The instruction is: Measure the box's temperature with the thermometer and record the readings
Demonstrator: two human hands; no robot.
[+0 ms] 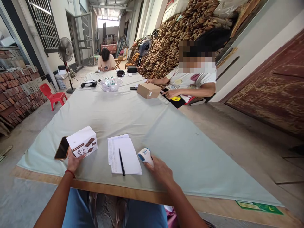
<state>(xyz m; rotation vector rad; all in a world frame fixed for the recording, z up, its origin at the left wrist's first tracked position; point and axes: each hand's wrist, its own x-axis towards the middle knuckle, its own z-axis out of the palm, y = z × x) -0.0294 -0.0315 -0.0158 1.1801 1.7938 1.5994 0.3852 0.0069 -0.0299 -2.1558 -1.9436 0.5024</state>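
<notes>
My left hand (pixel 74 161) grips the near lower edge of a white box (pixel 82 141) printed with brown chocolate-like pieces, which sits tilted near the table's front left. Just left of it, partly behind the box, lies a smartphone (pixel 62 148). In my right hand (pixel 160 169) is a white and blue handheld device (pixel 145 155), shaped like an infrared thermometer, its buttoned end facing up. Between my hands are sheets of paper (pixel 130 158) with handwriting on the lower one. A black pen (pixel 122 162) rests across the top sheet.
A cloth-covered table (pixel 111 117) stretches ahead. Farther along stand a clear plastic bowl (pixel 111 85) with bottles and a cardboard box (pixel 148 91) beside a seated person (pixel 194 76). Another person (pixel 106 60) sits at the far end. A red chair (pixel 53 96) and a fan (pixel 66 53) are left.
</notes>
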